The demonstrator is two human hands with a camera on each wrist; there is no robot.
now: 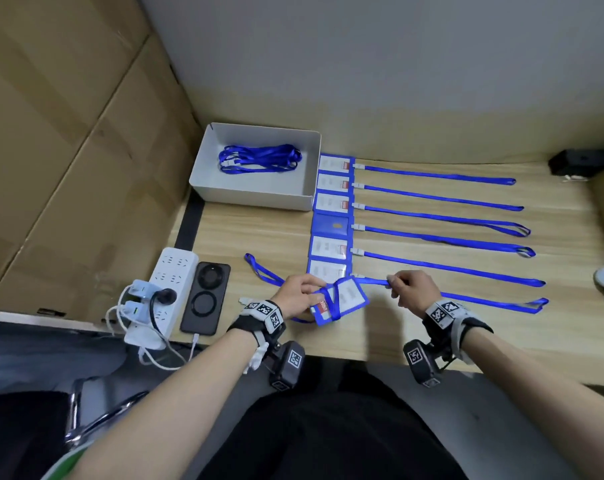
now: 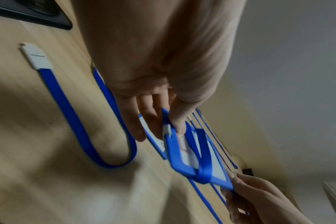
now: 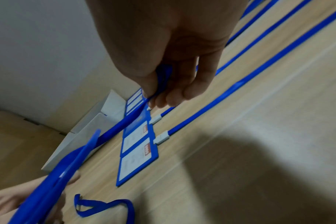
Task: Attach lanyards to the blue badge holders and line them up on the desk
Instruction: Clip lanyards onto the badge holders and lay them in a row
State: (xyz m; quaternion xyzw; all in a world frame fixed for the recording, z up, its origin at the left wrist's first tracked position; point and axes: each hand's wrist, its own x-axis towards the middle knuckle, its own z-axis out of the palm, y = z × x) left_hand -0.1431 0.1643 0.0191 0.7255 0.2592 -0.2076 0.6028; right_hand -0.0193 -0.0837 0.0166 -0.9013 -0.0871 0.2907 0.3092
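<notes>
Left wrist view alone shows lanyard [image 2: 200,153] wrapping badge holder [image 2: 177,162] — pinched.

Right of the white box [image 1: 255,199] — six badge holders [image 1: 331,216] lined up, a seventh held [image 1: 342,299]; left of it — one power strip [image 1: 165,289], one phone [image 1: 207,296]

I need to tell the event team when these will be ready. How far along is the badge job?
Done: six blue badge holders lie in a column on the wooden desk, lanyards attached. In hand: the left hand holds a seventh holder while the right hand pulls its blue lanyard strap. Left: spare lanyards remain in the white box.
</notes>
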